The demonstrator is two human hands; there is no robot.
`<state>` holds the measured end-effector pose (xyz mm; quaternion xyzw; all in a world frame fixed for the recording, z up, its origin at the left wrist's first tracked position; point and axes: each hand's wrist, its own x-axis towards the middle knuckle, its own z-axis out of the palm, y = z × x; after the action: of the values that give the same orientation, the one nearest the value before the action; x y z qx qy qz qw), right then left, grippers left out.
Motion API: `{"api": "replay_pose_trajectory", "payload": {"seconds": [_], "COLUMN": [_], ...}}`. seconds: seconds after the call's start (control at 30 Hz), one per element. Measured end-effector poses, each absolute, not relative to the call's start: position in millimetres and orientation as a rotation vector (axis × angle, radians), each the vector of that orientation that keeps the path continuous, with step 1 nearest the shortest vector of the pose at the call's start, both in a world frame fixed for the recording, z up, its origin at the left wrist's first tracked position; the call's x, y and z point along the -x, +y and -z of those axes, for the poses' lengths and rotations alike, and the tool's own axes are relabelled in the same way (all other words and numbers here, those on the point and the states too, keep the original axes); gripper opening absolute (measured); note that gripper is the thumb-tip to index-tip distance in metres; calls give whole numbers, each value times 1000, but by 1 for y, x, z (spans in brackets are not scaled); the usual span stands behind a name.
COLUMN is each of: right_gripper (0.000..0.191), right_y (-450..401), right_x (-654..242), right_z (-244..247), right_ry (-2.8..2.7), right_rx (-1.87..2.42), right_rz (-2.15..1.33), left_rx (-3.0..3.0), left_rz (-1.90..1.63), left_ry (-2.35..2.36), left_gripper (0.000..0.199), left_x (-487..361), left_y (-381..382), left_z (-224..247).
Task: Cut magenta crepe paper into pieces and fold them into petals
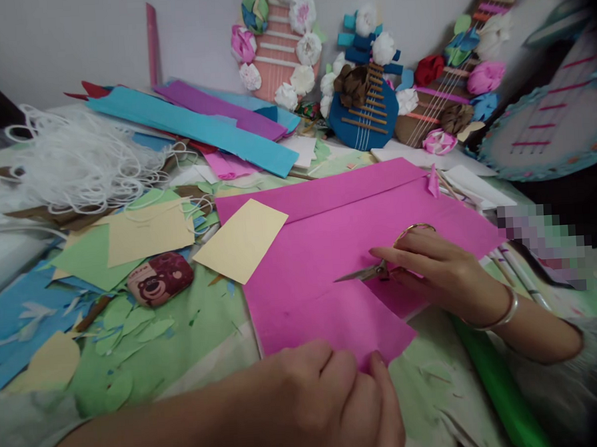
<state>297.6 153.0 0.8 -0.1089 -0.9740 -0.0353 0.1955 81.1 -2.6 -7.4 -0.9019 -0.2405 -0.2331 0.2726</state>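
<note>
A large pink paper sheet (329, 242) lies across the middle of the table, with a cut running in from its right side. My right hand (438, 263) holds scissors (364, 273), their blades at the cut and pointing left. In front, my left hand (338, 398) is closed on the near edge of the pink paper, close to the loose flap. A cream paper square (244, 241) rests on the sheet's left part. The fingertips of my left hand are partly hidden behind its knuckles.
White string (89, 158) is heaped at the back left, beside blue paper strips (188, 126). A case with a bear picture (160, 279) sits left among green scraps. Flower-decorated paper instruments (365, 113) lean on the wall. A green roll (497, 380) lies right.
</note>
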Motion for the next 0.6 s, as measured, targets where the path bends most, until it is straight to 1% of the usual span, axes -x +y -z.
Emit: {"api": "replay_pose_trajectory", "payload": {"seconds": [0.6], "right_gripper": [33], "right_y": [153], "right_x": [-297], "right_z": [2], "right_ry": [-2654], "right_rx": [287], "right_rz": [26], "left_rx": [2437], "left_rz": [618], "left_ry": [-622], "left_gripper": [18], "left_x": [-81], "left_y": [0], "left_z": [6]}}
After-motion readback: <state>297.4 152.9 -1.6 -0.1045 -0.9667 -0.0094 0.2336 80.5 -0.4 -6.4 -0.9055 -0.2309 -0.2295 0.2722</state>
